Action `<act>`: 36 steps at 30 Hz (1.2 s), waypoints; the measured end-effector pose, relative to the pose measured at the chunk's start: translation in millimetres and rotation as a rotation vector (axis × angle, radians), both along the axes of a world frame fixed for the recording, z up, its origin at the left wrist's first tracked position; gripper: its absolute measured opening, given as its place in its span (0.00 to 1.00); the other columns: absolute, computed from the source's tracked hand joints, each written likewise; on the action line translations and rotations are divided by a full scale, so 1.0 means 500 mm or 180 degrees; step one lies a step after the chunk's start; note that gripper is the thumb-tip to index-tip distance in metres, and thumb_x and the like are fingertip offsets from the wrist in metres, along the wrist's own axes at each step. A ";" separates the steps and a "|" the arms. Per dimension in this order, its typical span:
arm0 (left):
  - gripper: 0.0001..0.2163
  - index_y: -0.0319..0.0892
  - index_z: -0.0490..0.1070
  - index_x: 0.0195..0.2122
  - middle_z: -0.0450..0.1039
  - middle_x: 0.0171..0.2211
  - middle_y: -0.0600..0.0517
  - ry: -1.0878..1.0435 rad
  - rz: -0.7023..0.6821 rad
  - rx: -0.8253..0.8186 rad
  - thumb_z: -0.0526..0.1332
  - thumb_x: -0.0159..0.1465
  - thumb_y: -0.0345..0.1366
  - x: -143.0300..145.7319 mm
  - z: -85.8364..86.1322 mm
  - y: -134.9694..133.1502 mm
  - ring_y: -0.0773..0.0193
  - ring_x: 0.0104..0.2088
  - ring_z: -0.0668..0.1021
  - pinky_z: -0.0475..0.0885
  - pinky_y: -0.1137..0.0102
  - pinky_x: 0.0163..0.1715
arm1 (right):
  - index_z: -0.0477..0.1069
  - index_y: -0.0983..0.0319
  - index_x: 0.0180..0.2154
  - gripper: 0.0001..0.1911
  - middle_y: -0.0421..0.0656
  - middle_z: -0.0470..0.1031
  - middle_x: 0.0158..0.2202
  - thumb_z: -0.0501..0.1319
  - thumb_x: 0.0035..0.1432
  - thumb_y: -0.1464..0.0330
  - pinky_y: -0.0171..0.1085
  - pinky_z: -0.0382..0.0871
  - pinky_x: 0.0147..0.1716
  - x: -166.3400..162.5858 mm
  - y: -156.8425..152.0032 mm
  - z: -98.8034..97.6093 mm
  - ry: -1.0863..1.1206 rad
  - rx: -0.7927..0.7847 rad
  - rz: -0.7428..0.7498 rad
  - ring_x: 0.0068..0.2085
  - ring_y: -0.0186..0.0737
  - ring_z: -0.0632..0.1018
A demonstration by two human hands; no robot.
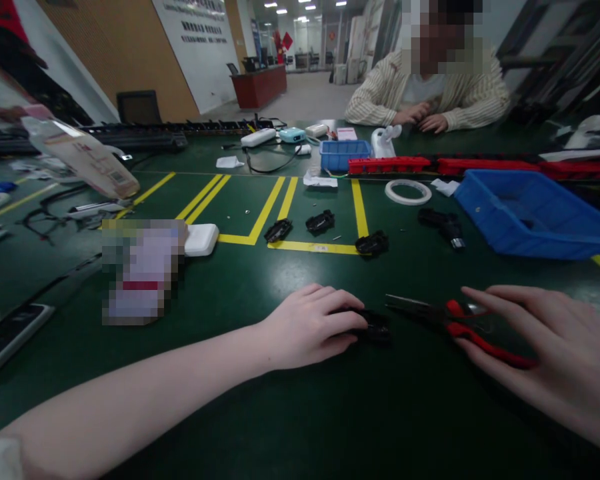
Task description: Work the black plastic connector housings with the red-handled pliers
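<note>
My left hand (315,327) rests on the green table in front of me. Its fingers are closed on a small black part (379,328), probably plastic, whose left end they hide. To the right, my right hand (545,340) curls loosely around the red handles of needle-nose pliers (443,315). The pliers' handles are spread, and their thin jaws point left toward the black part without touching it. Similar black parts lie farther off: one at the left (279,230), one in the middle (321,222) and one at the right (372,243).
A blue bin (535,217) stands at the right, near a roll of white tape (408,193) and a black connector-like piece (443,223). A smaller blue basket (344,155) sits farther back. At the left are a white case (201,239) and a bottle (83,153). Someone sits opposite, hands together.
</note>
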State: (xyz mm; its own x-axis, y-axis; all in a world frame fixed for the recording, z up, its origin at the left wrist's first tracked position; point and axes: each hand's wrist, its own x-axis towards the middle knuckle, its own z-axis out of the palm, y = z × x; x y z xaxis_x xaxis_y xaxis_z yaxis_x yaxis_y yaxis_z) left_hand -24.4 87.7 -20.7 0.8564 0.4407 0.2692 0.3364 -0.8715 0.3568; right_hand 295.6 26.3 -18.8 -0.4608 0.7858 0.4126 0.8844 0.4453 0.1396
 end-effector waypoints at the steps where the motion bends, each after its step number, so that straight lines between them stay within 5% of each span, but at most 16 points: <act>1: 0.10 0.42 0.69 0.48 0.70 0.52 0.49 0.0013 0.0009 -0.0008 0.58 0.66 0.34 0.000 0.001 -0.001 0.62 0.48 0.74 0.70 0.66 0.45 | 0.62 0.57 0.54 0.25 0.52 0.70 0.44 0.59 0.55 0.61 0.50 0.70 0.34 0.001 0.000 0.000 -0.0022 0.0048 0.0016 0.41 0.55 0.75; 5: 0.10 0.41 0.69 0.47 0.69 0.52 0.49 0.0036 0.0038 -0.0084 0.59 0.65 0.33 0.002 0.004 -0.003 0.62 0.47 0.74 0.70 0.67 0.45 | 0.64 0.52 0.52 0.20 0.50 0.73 0.46 0.56 0.57 0.68 0.52 0.67 0.38 -0.003 -0.013 0.003 -0.0234 0.0244 0.0100 0.43 0.56 0.76; 9: 0.09 0.41 0.69 0.45 0.70 0.51 0.49 0.0064 0.0105 -0.0096 0.59 0.64 0.32 0.002 0.006 -0.005 0.62 0.46 0.74 0.71 0.65 0.45 | 0.67 0.59 0.48 0.17 0.50 0.74 0.44 0.59 0.56 0.68 0.49 0.70 0.37 -0.018 -0.011 0.000 -0.0371 0.0237 0.0553 0.41 0.51 0.77; 14: 0.08 0.41 0.68 0.45 0.69 0.51 0.49 0.0039 0.0117 -0.0105 0.58 0.65 0.32 0.001 0.004 -0.005 0.63 0.46 0.74 0.71 0.66 0.45 | 0.59 0.61 0.57 0.27 0.54 0.68 0.53 0.58 0.57 0.63 0.51 0.72 0.47 -0.027 0.009 -0.016 0.0180 -0.0130 0.0114 0.51 0.54 0.73; 23: 0.06 0.41 0.69 0.43 0.69 0.50 0.49 -0.0020 0.0157 -0.0149 0.59 0.65 0.33 0.004 0.003 -0.004 0.63 0.46 0.74 0.71 0.66 0.43 | 0.64 0.59 0.50 0.24 0.49 0.72 0.45 0.58 0.56 0.54 0.47 0.75 0.35 -0.020 0.008 -0.032 0.0399 -0.0356 -0.0341 0.41 0.50 0.77; 36: 0.04 0.40 0.71 0.39 0.70 0.46 0.51 -0.0176 0.0390 -0.0261 0.60 0.64 0.33 0.003 0.000 0.002 0.64 0.43 0.75 0.68 0.68 0.41 | 0.66 0.53 0.52 0.22 0.45 0.73 0.46 0.61 0.53 0.63 0.44 0.75 0.36 -0.047 -0.026 -0.040 0.0857 -0.0239 0.0307 0.41 0.48 0.78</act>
State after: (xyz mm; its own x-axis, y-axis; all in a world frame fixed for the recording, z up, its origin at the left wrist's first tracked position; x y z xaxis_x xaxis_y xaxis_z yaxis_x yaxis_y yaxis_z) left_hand -23.1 88.8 -20.6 0.7796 0.5635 0.2732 0.4164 -0.7923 0.4459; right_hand 272.1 13.2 -38.8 -0.4166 0.7766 0.4725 0.8382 0.5294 -0.1310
